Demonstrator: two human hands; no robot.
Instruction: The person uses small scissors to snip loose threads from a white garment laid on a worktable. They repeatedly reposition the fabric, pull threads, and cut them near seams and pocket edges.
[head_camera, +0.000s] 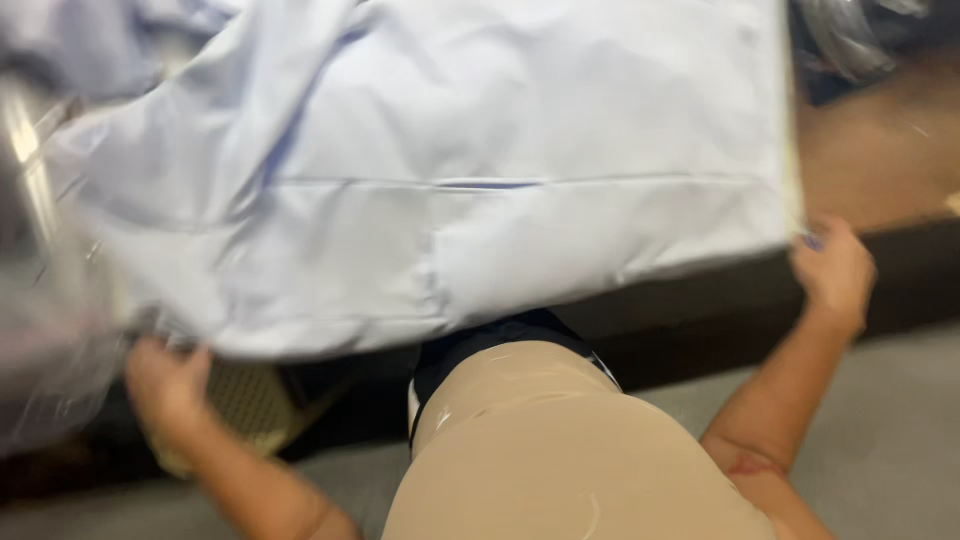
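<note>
Grey floor runs underfoot, below a dark table edge (700, 300). Nearest, the left hand (165, 385) curls under the shirt's (480, 170) lower left corner, though blur hides how tightly. The right hand (832, 272) pinches the right edge, fingers closed on it. Pale blue, soft and light, the shirt drapes over the table; its corners and edges look best to hold. Beyond lies brown tabletop (880, 150).

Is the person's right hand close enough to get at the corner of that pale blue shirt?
Probably yes: the right hand is already at the pale blue shirt's lower right corner, with nothing between them, though blur hides the exact grip.
</note>
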